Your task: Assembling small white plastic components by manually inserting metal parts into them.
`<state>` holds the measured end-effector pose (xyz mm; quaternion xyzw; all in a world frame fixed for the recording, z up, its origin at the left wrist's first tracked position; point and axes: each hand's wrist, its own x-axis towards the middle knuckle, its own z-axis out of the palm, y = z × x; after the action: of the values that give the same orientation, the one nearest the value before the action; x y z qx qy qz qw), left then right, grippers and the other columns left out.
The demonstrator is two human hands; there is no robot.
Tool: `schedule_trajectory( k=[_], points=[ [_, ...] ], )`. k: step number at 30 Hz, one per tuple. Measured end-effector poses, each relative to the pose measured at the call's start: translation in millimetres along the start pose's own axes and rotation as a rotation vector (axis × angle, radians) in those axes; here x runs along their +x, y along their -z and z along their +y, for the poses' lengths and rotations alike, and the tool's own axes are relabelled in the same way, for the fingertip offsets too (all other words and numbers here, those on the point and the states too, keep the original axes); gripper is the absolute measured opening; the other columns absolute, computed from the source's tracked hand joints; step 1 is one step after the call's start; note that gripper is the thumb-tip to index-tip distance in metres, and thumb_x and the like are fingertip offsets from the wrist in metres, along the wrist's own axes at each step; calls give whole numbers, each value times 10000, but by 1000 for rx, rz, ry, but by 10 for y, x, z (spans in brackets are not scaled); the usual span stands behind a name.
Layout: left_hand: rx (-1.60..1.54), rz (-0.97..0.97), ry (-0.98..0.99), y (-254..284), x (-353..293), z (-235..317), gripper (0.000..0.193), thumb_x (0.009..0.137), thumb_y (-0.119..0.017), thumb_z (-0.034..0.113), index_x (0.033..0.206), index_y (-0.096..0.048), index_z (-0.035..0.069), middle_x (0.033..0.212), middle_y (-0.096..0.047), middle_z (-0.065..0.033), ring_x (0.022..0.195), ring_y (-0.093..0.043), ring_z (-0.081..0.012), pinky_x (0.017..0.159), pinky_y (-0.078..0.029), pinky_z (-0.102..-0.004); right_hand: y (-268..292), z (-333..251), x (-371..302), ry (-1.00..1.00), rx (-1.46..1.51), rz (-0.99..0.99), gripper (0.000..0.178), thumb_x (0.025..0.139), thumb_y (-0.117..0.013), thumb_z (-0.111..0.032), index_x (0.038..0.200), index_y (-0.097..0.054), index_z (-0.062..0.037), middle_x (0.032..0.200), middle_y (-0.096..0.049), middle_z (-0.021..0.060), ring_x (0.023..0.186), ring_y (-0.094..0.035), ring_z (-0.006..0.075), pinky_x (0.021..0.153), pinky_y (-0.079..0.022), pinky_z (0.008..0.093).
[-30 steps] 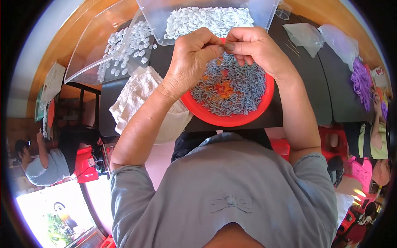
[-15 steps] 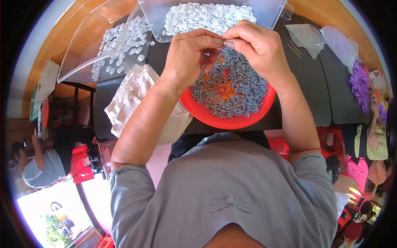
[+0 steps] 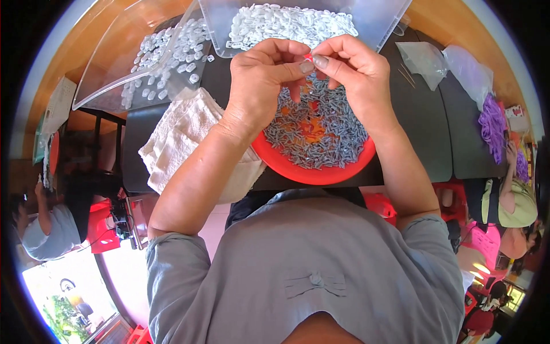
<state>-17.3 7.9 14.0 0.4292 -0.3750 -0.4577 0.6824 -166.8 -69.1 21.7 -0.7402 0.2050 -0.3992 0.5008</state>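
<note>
Both my hands meet over a red basin (image 3: 317, 175) filled with small grey screw-like pieces (image 3: 329, 143). My left hand (image 3: 260, 74) pinches at a tiny red piece (image 3: 309, 57) between thumb and fingers. From the other side my right hand (image 3: 358, 71) pinches the same spot, its thumb and forefinger closed there. Most of the red piece is hidden by fingertips, so its kind cannot be made out. Just beyond my hands, a clear plastic bin (image 3: 387, 28) holds a heap of small white plastic pieces (image 3: 292, 24).
More white pieces (image 3: 172, 49) lie by a tilted clear lid (image 3: 123, 77) at the far left. A cream towel (image 3: 186, 135) lies left of the basin. Thin sticks (image 3: 407, 75), plastic bags (image 3: 424, 63) and purple cord (image 3: 492, 126) are on the right. People (image 3: 515, 200) sit at both sides.
My fingertips have shifted slightly, and a bit of red now shows between them. The whole view has tilted a little; the basin and bin stay in place.
</note>
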Motion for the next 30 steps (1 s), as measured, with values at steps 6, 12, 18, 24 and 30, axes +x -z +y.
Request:
schedule_trajectory(
  k=[6,12,18,24,30],
  points=[
    [-22,55,-8,-34,-31,-38,129,828,-714,36,898,-645,-48,750,-659,-86,566,-577,-120,463,-446,-231,-93,9,-16,-30,119,63,46,878,-611,-14,920,-629,-14,788,-641,4,692,-580,51,560,-470,201],
    [-26,54,79,-79,-72,-38,107,862,-677,51,899,-636,-41,746,-634,-75,565,-564,-120,460,-430,-236,-120,35,-40,114,-55,160,85,887,-634,-31,967,-639,-1,840,-646,14,698,-558,57,590,-455,197],
    [-85,49,83,-48,-82,-14,127,883,-640,88,892,-620,-37,727,-621,-82,550,-559,-137,443,-425,-253,-129,37,-43,134,-83,132,96,893,-632,-41,979,-642,0,836,-645,13,697,-568,57,594,-461,200],
    [-115,60,88,-31,-79,8,140,872,-628,107,886,-613,-31,726,-617,-82,542,-562,-145,425,-425,-263,-19,5,7,64,-167,82,85,906,-625,-81,953,-644,-14,792,-622,0,677,-554,57,583,-445,201],
    [-85,75,63,-30,-71,-5,126,853,-648,95,851,-625,-28,718,-624,-73,532,-567,-125,411,-432,-244,-20,20,17,267,-352,42,70,869,-604,6,936,-588,-3,770,-644,92,684,-621,187,635,-493,288]
  ],
)
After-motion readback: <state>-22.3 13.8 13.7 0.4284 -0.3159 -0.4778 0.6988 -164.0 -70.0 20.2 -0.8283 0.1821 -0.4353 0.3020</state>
